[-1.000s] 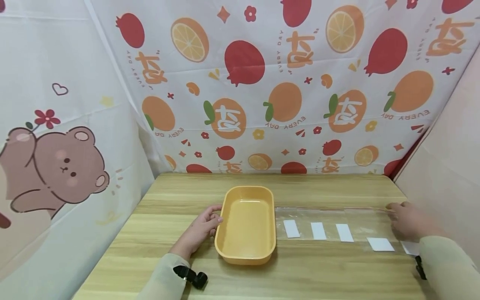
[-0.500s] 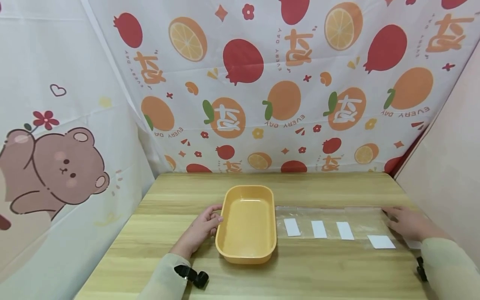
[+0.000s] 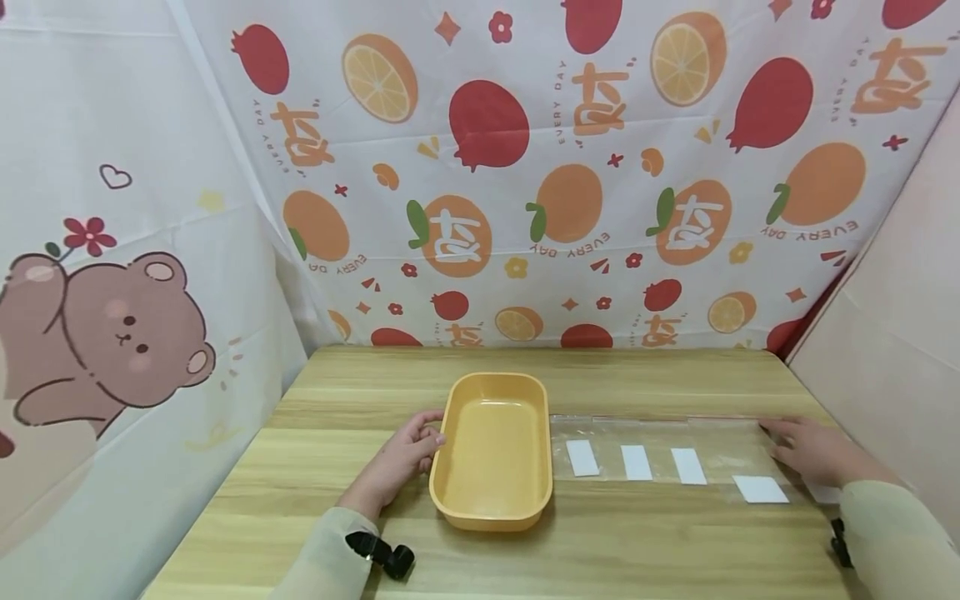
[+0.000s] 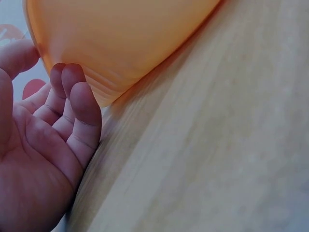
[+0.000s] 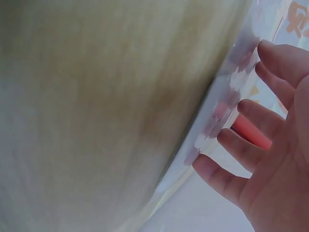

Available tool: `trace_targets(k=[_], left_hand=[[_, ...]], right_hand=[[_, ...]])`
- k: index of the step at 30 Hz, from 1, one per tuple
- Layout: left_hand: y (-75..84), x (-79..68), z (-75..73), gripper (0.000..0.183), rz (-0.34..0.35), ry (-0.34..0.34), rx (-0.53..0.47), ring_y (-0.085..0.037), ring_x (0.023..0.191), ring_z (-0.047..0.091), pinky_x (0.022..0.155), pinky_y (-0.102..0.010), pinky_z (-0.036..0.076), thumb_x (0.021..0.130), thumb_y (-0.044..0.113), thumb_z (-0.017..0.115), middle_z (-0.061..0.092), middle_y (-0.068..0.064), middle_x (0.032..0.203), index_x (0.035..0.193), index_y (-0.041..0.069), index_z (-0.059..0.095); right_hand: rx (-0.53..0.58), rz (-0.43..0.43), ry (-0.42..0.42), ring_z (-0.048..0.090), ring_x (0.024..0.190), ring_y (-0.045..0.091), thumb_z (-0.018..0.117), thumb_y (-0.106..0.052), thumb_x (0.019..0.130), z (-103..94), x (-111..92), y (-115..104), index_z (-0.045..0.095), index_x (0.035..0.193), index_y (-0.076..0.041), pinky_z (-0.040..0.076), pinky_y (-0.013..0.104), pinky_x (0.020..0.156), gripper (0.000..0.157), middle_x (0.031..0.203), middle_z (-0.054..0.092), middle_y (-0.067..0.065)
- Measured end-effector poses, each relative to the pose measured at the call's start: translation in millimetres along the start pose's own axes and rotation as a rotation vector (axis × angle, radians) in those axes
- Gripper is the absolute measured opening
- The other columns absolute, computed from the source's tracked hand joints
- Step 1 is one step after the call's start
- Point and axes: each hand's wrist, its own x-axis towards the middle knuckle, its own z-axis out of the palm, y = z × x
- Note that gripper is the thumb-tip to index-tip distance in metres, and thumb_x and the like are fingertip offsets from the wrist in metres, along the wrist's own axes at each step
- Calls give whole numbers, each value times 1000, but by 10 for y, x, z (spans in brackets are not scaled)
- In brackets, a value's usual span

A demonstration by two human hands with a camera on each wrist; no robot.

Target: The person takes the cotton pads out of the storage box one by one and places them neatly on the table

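A yellow rectangular tray, deep-sided and with nothing in it, stands mid-table. My left hand holds its left side, the thumb at the rim and curled fingers against the outer wall. Running right from the tray is a row of overlapping clear zip bags with white label patches. At the right end of this row, my right hand rests its fingertips on a bag. In the right wrist view its fingers are spread and fairly straight along the bag's edge, partly covering the plastic.
The wooden table meets a fruit-print cloth at the back. On the left hangs a cloth with a bear print, and a pale cloth closes the right side. Black straps circle both sleeves.
My right hand has shifted slightly left over the bags at the row's right end. The left hand and the tray have stayed in place.
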Motion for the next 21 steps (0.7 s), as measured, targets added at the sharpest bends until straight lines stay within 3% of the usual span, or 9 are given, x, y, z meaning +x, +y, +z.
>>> trace_targets(k=[6, 12, 17, 21], left_hand=[[-6, -59, -11, 44, -2, 18, -34, -16, 78, 60, 65, -27, 53, 101, 12, 59, 59, -10, 96, 138, -3, 41], [7, -105, -16, 36, 10, 27, -62, -14, 78, 61, 68, -28, 55, 101, 11, 57, 59, -6, 91, 129, -5, 43], [30, -113, -13, 31, 4, 45, -85, -14, 79, 61, 70, -29, 56, 99, 7, 55, 58, -5, 88, 125, -7, 43], [47, -112, 1, 32, 3, 48, -92, -14, 78, 62, 69, -29, 56, 100, 7, 55, 58, -5, 88, 125, -8, 43]], right_hand=[[43, -33, 56, 49, 113, 64, 68, -22, 94, -17, -19, -54, 58, 135, 6, 42, 72, 88, 50, 131, 47, 45], [130, -70, 104, 45, 118, 63, 60, -20, 100, -120, -4, -215, 56, 136, 7, 39, 73, 92, 45, 134, 45, 43], [161, -89, 97, 43, 125, 59, 60, -32, 102, -299, 62, -546, 57, 140, 1, 37, 73, 96, 50, 139, 47, 37], [190, -136, 101, 45, 128, 54, 63, -29, 100, -397, 96, -866, 60, 139, -4, 37, 70, 99, 46, 139, 52, 30]])
